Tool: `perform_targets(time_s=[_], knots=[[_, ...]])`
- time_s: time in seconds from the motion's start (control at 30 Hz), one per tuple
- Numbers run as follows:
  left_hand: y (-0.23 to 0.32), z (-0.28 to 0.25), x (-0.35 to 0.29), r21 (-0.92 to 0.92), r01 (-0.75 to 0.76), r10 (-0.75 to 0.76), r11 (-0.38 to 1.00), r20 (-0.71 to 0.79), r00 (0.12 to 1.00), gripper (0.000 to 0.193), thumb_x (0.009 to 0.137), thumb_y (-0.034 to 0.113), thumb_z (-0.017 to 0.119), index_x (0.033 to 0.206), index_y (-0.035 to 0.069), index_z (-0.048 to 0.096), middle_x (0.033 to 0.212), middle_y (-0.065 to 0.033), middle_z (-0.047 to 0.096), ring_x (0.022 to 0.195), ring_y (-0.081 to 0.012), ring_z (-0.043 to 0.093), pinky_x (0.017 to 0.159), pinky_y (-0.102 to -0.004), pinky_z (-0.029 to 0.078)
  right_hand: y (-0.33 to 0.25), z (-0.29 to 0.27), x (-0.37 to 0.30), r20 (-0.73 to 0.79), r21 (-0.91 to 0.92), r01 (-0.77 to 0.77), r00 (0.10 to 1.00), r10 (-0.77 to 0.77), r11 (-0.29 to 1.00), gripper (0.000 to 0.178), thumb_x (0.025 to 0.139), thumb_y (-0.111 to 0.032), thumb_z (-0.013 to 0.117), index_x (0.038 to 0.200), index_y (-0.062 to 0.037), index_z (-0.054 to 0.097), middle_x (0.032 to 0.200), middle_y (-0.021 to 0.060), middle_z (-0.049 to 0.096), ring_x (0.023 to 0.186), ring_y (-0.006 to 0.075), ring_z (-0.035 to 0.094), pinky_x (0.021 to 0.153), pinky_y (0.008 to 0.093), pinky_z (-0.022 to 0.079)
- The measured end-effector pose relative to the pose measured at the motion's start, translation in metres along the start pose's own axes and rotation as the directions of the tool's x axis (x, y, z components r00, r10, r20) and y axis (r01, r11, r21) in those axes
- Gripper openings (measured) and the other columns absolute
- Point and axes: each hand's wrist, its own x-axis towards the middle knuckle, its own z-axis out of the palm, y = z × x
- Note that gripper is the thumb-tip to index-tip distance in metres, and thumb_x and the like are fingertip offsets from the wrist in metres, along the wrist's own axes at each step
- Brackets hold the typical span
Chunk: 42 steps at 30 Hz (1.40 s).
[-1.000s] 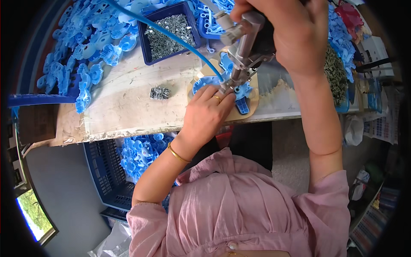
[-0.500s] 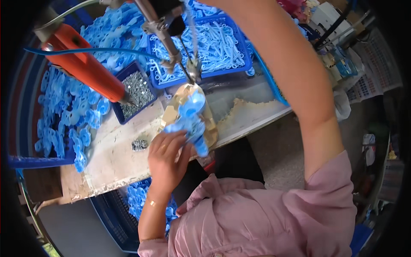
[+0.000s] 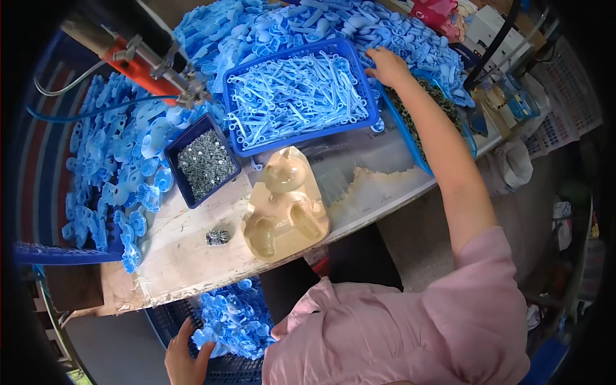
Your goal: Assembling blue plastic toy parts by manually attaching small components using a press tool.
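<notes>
My left hand (image 3: 185, 360) is low at the left, fingers and thumb apart, beside a heap of blue plastic parts (image 3: 236, 321) in a dark blue basket (image 3: 157, 317) below the table. Nothing shows in its grasp. My right hand (image 3: 389, 67) reaches far across the table, to the right rim of a blue tray (image 3: 308, 136) filled with light blue ring-ended sticks (image 3: 295, 96). Its fingertips are spread near the loose blue parts and I see nothing held. Between my arms a tan moulded fixture (image 3: 287, 208) rests at the table edge, its hollows bare.
A small dark blue bin (image 3: 204, 168) holds silvery screws. An orange power screwdriver (image 3: 138, 67) hangs above the left side. Blue parts (image 3: 102, 160) fill a crate at left; another pile (image 3: 398, 32) lies behind the tray. A light blue tray (image 3: 410, 144) lies under my right forearm.
The blue assembly has left the fixture. My left hand has moved from there down to the basket. My right arm has come lower, its hand now in view. The screwdriver has swung up and away.
</notes>
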Motion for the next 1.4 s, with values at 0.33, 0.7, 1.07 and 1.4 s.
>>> perform_targets(time_s=[0.33, 0.7, 1.07, 1.4], knots=[[0.118, 0.051, 0.113, -0.538, -0.568, 0.522, 0.623, -0.255, 0.814, 0.06, 0.086, 0.009, 0.079, 0.141, 0.005, 0.054, 0.126, -0.0198, 0.066, 0.099, -0.0285, 0.068, 0.084, -0.0365, 0.054, -0.058, -0.125, -0.074, 0.144, 0.952, 0.035, 0.826, -0.545, 0.304, 0.039, 0.096, -0.009, 0.068, 0.134, -0.0046, 0.062, 0.119, 0.0062, 0.065, 0.105, 0.0151, 0.063, 0.089, 0.03, 0.053], [0.163, 0.075, 0.155, -0.685, -0.46, 0.5, 0.565, -0.159, 0.851, 0.042, 0.089, 0.004, 0.078, 0.128, 0.002, 0.062, 0.12, -0.0106, 0.071, 0.099, -0.0141, 0.07, 0.082, -0.0276, 0.056, -0.093, -0.109, -0.041, 0.163, 0.963, -0.045, 0.88, -0.446, 0.264, 0.031, 0.094, -0.009, 0.07, 0.124, -0.0037, 0.069, 0.104, 0.0066, 0.074, 0.089, 0.0146, 0.07, 0.081, 0.031, 0.056], [0.116, 0.099, 0.156, -0.149, -0.717, 0.588, 0.681, -0.472, 0.656, 0.031, 0.077, 0.011, 0.084, 0.104, 0.009, 0.07, 0.124, -0.0073, 0.072, 0.107, -0.0307, 0.067, 0.09, -0.0409, 0.054, -0.031, -0.017, 0.11, -0.41, -0.229, 0.247, 0.853, -0.324, 0.941, 0.017, 0.087, -0.019, 0.07, 0.102, -0.0126, 0.074, 0.113, 0.0126, 0.068, 0.099, 0.036, 0.069, 0.082, 0.0489, 0.057], [0.09, 0.118, 0.148, 0.074, -0.699, 0.642, 0.711, -0.473, 0.603, 0.036, 0.084, 0.022, 0.077, 0.118, 0.01, 0.071, 0.133, -0.0057, 0.068, 0.131, -0.0294, 0.058, 0.114, -0.0487, 0.04, -0.018, -0.096, 0.005, 0.171, 0.894, -0.159, 0.985, 0.009, 0.418, 0.029, 0.1, -0.025, 0.06, 0.11, 0.0003, 0.069, 0.101, 0.0151, 0.074, 0.089, 0.019, 0.074, 0.077, 0.0312, 0.06]])
